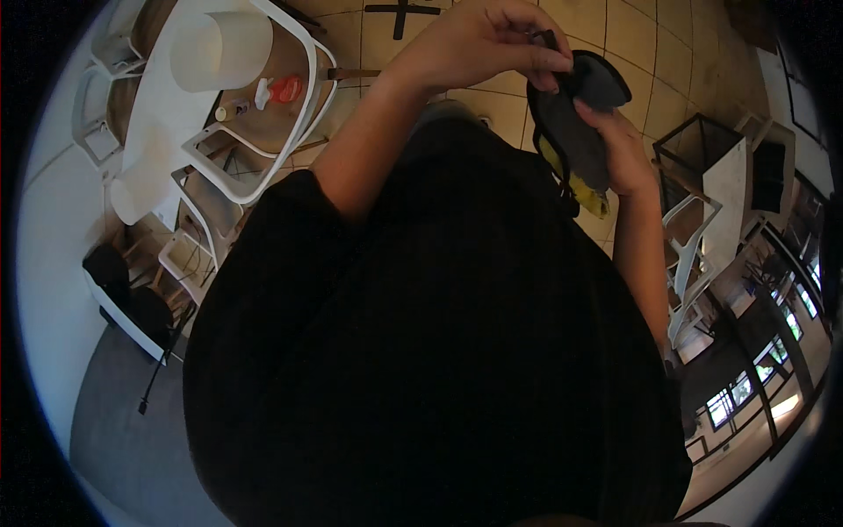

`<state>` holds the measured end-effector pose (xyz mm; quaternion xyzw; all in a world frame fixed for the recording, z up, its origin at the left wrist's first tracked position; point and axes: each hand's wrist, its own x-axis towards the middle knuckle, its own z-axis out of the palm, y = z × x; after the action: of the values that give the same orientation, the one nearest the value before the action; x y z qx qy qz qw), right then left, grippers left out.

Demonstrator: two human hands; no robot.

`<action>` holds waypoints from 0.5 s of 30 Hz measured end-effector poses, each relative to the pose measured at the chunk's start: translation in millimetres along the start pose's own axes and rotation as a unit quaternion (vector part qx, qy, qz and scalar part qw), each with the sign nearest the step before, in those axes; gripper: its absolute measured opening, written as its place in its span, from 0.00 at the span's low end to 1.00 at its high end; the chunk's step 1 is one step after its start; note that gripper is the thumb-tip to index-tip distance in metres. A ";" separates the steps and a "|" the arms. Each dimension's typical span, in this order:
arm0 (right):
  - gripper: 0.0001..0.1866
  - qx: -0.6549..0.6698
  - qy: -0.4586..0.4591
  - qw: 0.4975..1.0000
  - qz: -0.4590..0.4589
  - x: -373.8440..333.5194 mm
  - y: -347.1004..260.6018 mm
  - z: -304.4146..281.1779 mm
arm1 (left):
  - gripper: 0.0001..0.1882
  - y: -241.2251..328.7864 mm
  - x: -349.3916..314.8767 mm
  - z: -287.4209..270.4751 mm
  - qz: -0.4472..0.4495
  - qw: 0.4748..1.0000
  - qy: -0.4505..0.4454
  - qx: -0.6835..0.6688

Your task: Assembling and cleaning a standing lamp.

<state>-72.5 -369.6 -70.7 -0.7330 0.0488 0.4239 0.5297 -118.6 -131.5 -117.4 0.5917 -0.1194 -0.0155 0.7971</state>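
Note:
My right hand [622, 149] grips a soft dark grey pouch-like thing [571, 132] with black edging and yellow-green patches at its lower end. Its thumb presses on the grey face, just below a rounded flap that stands open at the top. At the upper left edge of this pouch, the fingers of my left hand [500, 44] are pinched together. A small dark piece [546, 39] shows between them; whether it is part of the pouch cannot be made out. Both hands are held up in front of my body, above the tiled floor.
To the left, a white table [167, 132] bears a pale curved sheet [219, 51]. A white-framed chair [255, 180] beside it has a red-and-white item [285, 90] on its seat. More white chairs [689, 237] and a table stand at right. A black cross [401, 12] marks the tiles ahead.

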 end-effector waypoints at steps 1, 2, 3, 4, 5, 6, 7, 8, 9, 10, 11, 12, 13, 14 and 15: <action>0.30 -0.033 -0.036 0.999 -0.018 5.4 -4.3 -4.2 | 0.11 -6.4 -3.8 -0.1 -0.010 1.000 0.017 -0.001; 0.30 -0.066 -0.052 0.996 -0.016 10.9 -6.1 -6.8 | 0.10 -12.9 -7.8 1.5 -0.008 0.999 0.045 0.013; 0.30 -0.098 -0.067 0.993 -0.015 15.5 -7.5 -8.9 | 0.10 -18.4 -9.9 1.8 -0.001 0.997 0.073 0.035; 0.26 -0.135 -0.098 0.985 -0.036 26.2 -8.5 -7.9 | 0.10 -22.2 -11.7 2.8 0.003 0.993 0.101 0.057; 0.24 -0.135 -0.110 0.982 -0.080 30.3 -6.4 -6.2 | 0.10 -23.8 -13.5 4.2 0.005 0.989 0.130 0.077; 0.23 -0.132 -0.112 0.977 -0.124 33.3 -3.6 -3.4 | 0.09 -22.6 -15.5 5.6 0.016 0.985 0.153 0.076; 0.21 -0.123 -0.104 0.974 -0.158 34.4 -0.9 -0.5 | 0.09 -18.6 -16.8 6.2 0.026 0.982 0.174 0.075; 0.17 -0.125 -0.122 0.970 -0.170 35.5 -0.7 1.0 | 0.09 -12.7 -15.9 6.8 0.036 0.978 0.191 0.076; 0.17 -0.161 -0.131 0.959 -0.192 34.3 0.0 2.8 | 0.07 -5.8 -14.7 10.4 0.016 0.978 0.201 0.057; 0.17 -0.196 -0.131 0.947 -0.216 33.2 -0.2 5.2 | 0.06 1.5 -12.5 15.7 -0.002 0.977 0.209 0.038; 0.16 -0.252 -0.142 0.932 -0.218 31.9 -3.1 5.1 | 0.05 9.2 -10.9 22.6 -0.019 0.976 0.217 0.021; 0.15 -0.271 -0.125 0.925 -0.233 30.2 -6.2 5.5 | 0.03 17.2 -9.5 29.6 -0.035 0.965 0.246 0.089; 0.14 -0.250 -0.128 0.922 -0.266 30.6 -11.7 5.1 | 0.03 25.2 -7.5 33.3 -0.021 0.961 0.250 0.113; 0.13 -0.226 -0.129 0.918 -0.298 31.1 -16.1 5.5 | 0.03 32.0 -4.6 35.9 -0.009 0.958 0.252 0.136; 0.12 -0.190 -0.124 0.911 -0.345 32.1 -20.6 5.7 | 0.03 37.9 -1.6 38.1 0.001 0.955 0.253 0.157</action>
<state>-44.6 -343.8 -77.6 -0.7329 -0.3547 0.3033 0.4951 -132.6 -155.7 -71.5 0.6939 0.0845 0.1546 0.6982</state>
